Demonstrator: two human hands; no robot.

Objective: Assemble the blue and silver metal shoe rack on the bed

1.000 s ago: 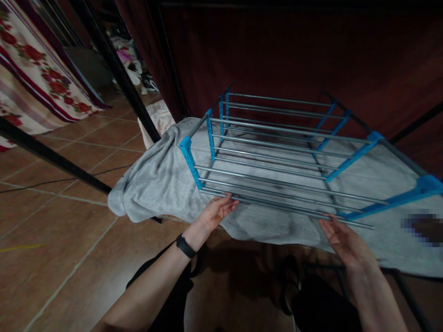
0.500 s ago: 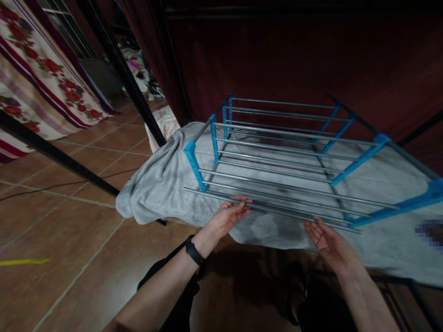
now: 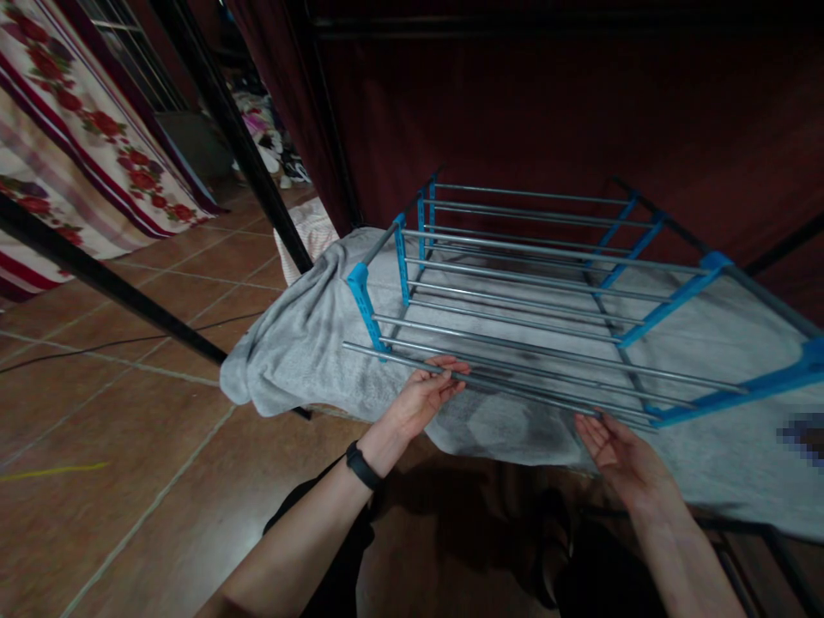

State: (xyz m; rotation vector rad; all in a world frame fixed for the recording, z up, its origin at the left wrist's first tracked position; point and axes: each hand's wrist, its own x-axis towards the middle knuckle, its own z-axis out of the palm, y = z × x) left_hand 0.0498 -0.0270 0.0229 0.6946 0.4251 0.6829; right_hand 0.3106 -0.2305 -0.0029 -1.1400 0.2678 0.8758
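A rack of several steel rods in blue plastic side brackets lies on a grey towel. My left hand, with a black band on its wrist, pinches a loose steel rod that runs along the rack's near edge. My right hand is under the rod's right end, palm up with the fingers spread, touching the rod from below. The rod's left end sticks out past the near left bracket.
Dark red curtain hangs behind the rack. Black metal frame bars cross the left side over brown floor tiles. A floral cloth hangs at the far left. A black cable lies on the floor. My dark-clothed knees are below.
The loose rod has slid to the left along the rack's near edge, so its left end now sticks out past the blue bracket. Both hands moved with it.
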